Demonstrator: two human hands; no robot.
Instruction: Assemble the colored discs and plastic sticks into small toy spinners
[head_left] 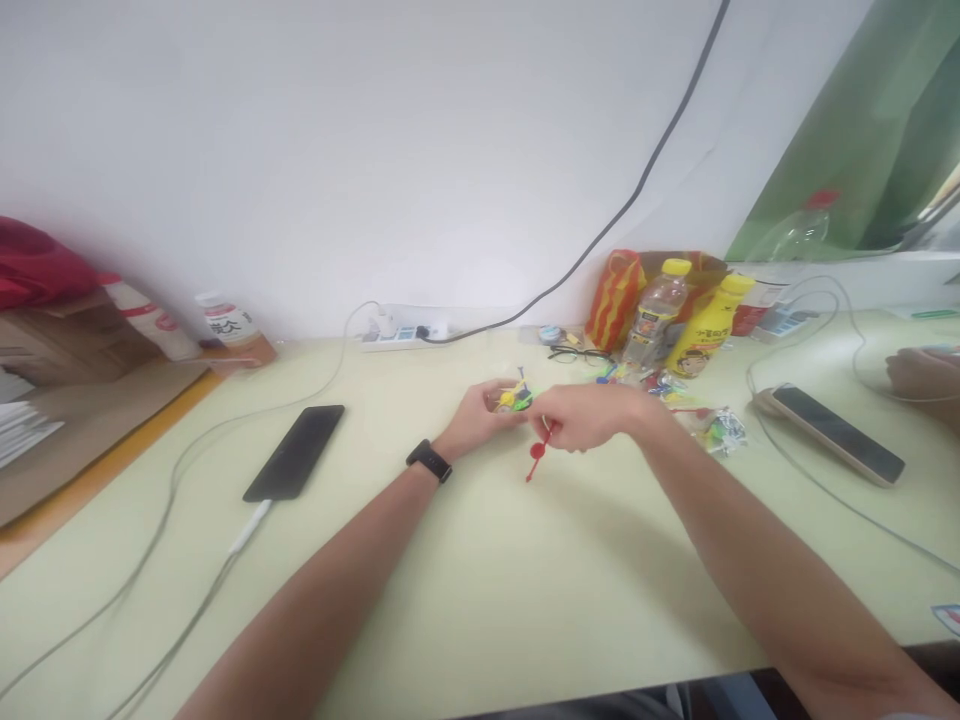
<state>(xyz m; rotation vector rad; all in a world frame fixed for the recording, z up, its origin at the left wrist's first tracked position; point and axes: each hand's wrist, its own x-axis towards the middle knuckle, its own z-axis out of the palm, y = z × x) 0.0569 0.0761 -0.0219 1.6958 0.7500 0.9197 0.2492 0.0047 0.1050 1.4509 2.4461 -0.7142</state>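
Note:
My left hand, below a black wristband, is closed around a small cluster of yellow, green and blue plastic pieces. A blue piece sticks up from the top of that cluster. Close beside it, my right hand pinches a thin red plastic piece with a round disc in its middle. The red piece hangs down at a slant toward the table. My right hand hides part of the cluster's right side. Behind my right wrist lie small bagged plastic pieces.
A black phone with a cable lies left, another phone right. Two yellow-capped bottles and a red-yellow bag stand behind, near eyeglasses. A power strip sits by the wall. Another person's hand rests at far right.

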